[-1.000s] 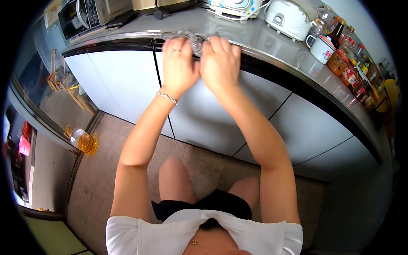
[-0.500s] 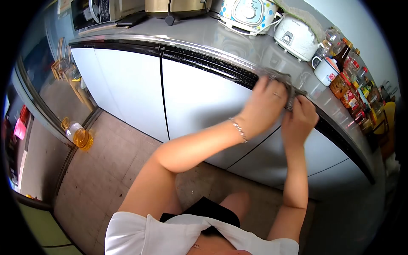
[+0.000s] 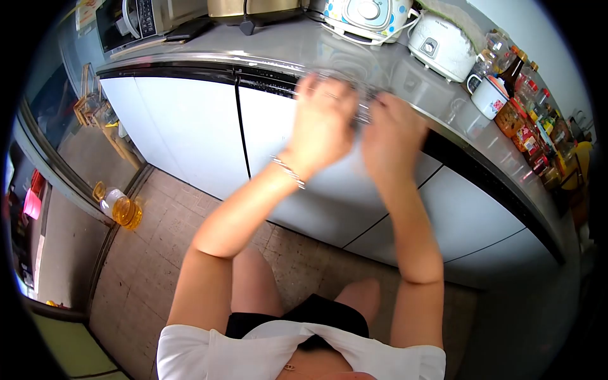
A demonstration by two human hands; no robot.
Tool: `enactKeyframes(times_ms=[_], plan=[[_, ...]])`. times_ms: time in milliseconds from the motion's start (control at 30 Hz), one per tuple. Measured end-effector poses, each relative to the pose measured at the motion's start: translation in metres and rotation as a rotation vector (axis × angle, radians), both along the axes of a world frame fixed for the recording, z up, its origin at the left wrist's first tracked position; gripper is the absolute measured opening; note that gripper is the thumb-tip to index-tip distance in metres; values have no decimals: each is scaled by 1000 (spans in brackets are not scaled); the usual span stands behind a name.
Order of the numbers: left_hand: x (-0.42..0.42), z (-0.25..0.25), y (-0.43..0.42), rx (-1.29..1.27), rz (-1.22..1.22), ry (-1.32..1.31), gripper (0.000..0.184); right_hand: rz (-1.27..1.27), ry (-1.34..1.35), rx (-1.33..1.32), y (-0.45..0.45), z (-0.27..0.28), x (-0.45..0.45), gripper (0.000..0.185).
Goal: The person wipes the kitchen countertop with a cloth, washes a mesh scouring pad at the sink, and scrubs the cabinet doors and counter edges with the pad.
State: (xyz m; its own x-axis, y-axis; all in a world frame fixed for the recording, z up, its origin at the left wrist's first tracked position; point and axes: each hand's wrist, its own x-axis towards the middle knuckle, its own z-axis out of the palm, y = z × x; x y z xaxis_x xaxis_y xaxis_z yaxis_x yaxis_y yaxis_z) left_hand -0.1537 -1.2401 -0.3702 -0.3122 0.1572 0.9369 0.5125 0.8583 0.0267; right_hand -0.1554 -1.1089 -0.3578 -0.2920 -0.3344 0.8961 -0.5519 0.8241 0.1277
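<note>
A dark grey cloth (image 3: pixel 363 109), smeared by motion, lies on the front edge of the steel counter (image 3: pixel 285 43). My left hand (image 3: pixel 322 120), below a silvery chain bracelet (image 3: pixel 288 171), is closed on the cloth's left part. Close beside it, my right hand (image 3: pixel 394 134) grips the right part. Both hands are blurred, and much of the cloth is hidden under the fingers. Under the edge runs a black strip (image 3: pixel 269 83) with pale specks, above the white cabinet doors (image 3: pixel 183 120).
At the back stand a microwave (image 3: pixel 136 19), a golden pot (image 3: pixel 253 7), a dotted cooker (image 3: pixel 367 16) and a white cooker (image 3: pixel 440 47). An enamel mug (image 3: pixel 489 98) and several bottles and jars (image 3: pixel 522 130) line the right. An oil bottle (image 3: pixel 123 210) stands on the floor.
Both hands have slid left along the counter edge with the cloth. The right hand has stayed close beside the left. The view has shifted slightly.
</note>
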Motion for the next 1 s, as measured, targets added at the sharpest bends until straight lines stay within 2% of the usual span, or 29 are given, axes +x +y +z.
enactKeyframes(times_ms=[33,133,200,300,367,433,500,633,700,833,1000], plan=[[2,0,14,-7,-57,-12,35,-32,5,-10,15,2,5,25],[-2,-3,19,5,-50,68,36,-124,140,65,20,-1,6,14],[-5,-4,-5,-11,70,60,35,-41,7,52,-5,0,2,26],[-1,0,-55,13,252,-8,29,60,37,69,-57,-4,-15,18],[-5,1,-67,31,278,73,29,100,91,40,-78,-2,-20,15],[-6,2,-53,48,201,61,29,148,42,27,-68,2,-19,16],[-5,4,-21,55,108,65,28,84,-33,34,-31,3,-7,17],[2,-1,60,-38,-79,12,29,-107,36,-6,64,-1,12,30],[4,-3,78,-23,-60,42,29,-181,-8,-6,85,-3,19,33],[6,-4,51,-61,-27,5,28,-111,32,40,49,0,10,25],[-4,-7,-48,-38,266,21,28,82,59,42,-60,-2,-17,16]])
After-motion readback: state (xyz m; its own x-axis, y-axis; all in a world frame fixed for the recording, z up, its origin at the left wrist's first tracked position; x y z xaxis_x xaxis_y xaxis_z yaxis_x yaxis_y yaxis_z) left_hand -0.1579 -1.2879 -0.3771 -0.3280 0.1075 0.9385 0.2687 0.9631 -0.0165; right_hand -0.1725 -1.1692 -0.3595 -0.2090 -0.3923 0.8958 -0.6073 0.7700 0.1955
